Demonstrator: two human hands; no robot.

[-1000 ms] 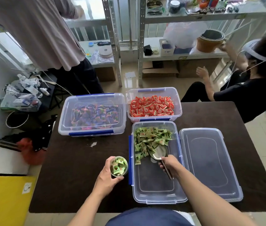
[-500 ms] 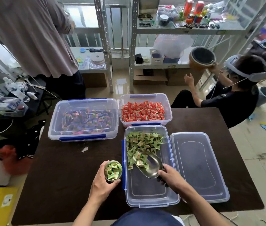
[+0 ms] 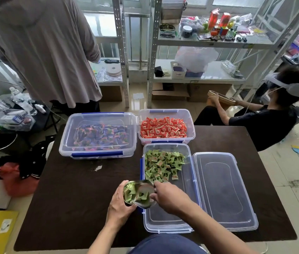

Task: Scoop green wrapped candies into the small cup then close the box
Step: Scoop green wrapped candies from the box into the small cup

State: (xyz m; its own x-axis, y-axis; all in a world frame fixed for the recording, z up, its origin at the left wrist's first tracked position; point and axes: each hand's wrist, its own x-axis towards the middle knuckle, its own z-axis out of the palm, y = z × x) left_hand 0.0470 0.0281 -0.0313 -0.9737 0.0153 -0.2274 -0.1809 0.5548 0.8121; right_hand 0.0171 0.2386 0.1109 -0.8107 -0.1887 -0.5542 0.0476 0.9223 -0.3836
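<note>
My left hand [image 3: 119, 206] grips the small cup [image 3: 129, 194], which holds green wrapped candies, just left of the open clear box [image 3: 168, 222]. My right hand [image 3: 168, 197] holds a metal scoop [image 3: 146, 194] tilted over the cup, with green candies sliding off it. More green candies [image 3: 161, 165] lie heaped in the far half of the box. The near half of the box is bare. The box's clear lid [image 3: 224, 191] lies flat on the table to the right of the box.
A lidded box of mixed-colour candies [image 3: 99, 134] and an open box of red candies [image 3: 165, 126] stand at the back of the dark table [image 3: 68, 198]. One person stands at the far left, another sits at the far right. Metal shelves stand behind.
My right hand lifted the loaded scoop out of the box and swung it left over the cup. The cup has risen slightly in my left hand.
</note>
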